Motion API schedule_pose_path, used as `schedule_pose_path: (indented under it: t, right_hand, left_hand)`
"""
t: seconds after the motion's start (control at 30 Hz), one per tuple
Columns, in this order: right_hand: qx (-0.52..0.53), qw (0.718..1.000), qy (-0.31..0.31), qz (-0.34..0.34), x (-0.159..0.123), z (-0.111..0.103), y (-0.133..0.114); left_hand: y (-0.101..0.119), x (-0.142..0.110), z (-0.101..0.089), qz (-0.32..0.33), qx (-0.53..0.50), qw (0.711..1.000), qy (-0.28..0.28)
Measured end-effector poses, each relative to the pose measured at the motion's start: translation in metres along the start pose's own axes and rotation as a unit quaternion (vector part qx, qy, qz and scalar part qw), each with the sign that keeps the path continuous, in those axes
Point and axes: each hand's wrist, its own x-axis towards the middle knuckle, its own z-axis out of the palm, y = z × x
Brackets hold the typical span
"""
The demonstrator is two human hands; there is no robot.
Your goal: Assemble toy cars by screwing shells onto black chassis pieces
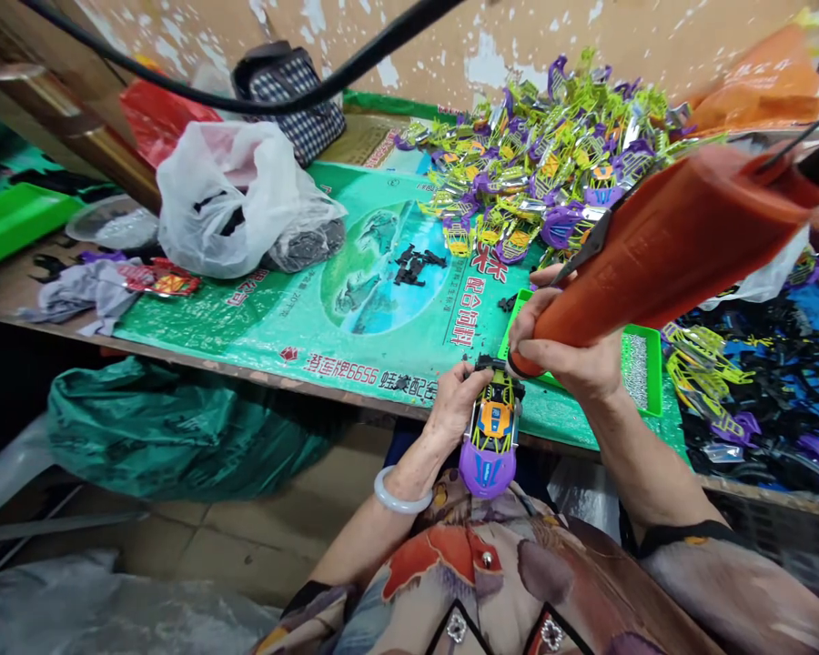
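Observation:
My left hand [455,400] is closed on a toy car [495,423] with a purple front, yellow-green frame and orange middle, at the table's front edge. Black parts lie at the car's far end, under my left fingers. In my right hand [580,359] is a thick orange-red power screwdriver [662,246], its cord leaving at the upper right. The driver's lower end points down beside the car's black end; whether its tip touches the car is hidden. Behind my right hand, a green tray [655,368] of small silvery screws is partly covered.
A heap of yellow-green and purple car bodies [539,155] fills the back. Black parts [419,264] lie mid-table, with more black parts [743,364] at right. A white plastic bag [225,200], checked bag [290,114] and green bin [20,223] stand left. A black cable [246,102] crosses overhead.

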Motion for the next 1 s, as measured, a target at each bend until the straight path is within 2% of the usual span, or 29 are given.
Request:
schedule_pose_path:
  t: [0.27,0.33,0.4,0.5,0.57,0.73,1.0]
  right_hand:
    - [0.033,0.998,-0.045,0.010,0.000,-0.004,-0.010]
    - [0.028,0.999,-0.008,-0.023,0.006,-0.011,-0.011]
    - [-0.007,0.995,0.073,-0.070,0.017,-0.023,-0.006]
    - [-0.104,0.961,0.221,-0.125,0.038,-0.050,0.011]
    - [-0.160,0.940,0.276,-0.123,0.051,-0.068,0.027]
    - [-0.211,0.918,0.322,-0.094,0.068,-0.097,0.060]
    - [-0.218,0.914,0.331,-0.088,0.066,-0.102,0.071]
  left_hand:
    - [-0.004,0.002,-0.001,0.006,0.028,1.000,0.001]
    - [-0.003,0.002,0.000,0.003,0.022,1.000,0.006]
    - [-0.002,0.001,0.001,0.011,0.026,0.999,0.020]
    - [-0.002,0.001,0.000,0.023,0.042,0.999,0.024]
    - [-0.002,0.000,0.000,0.020,0.033,0.999,0.017]
    - [-0.003,0.000,-0.001,0.023,0.032,0.999,0.017]
    - [-0.004,-0.001,0.000,0.007,0.021,1.000,0.013]
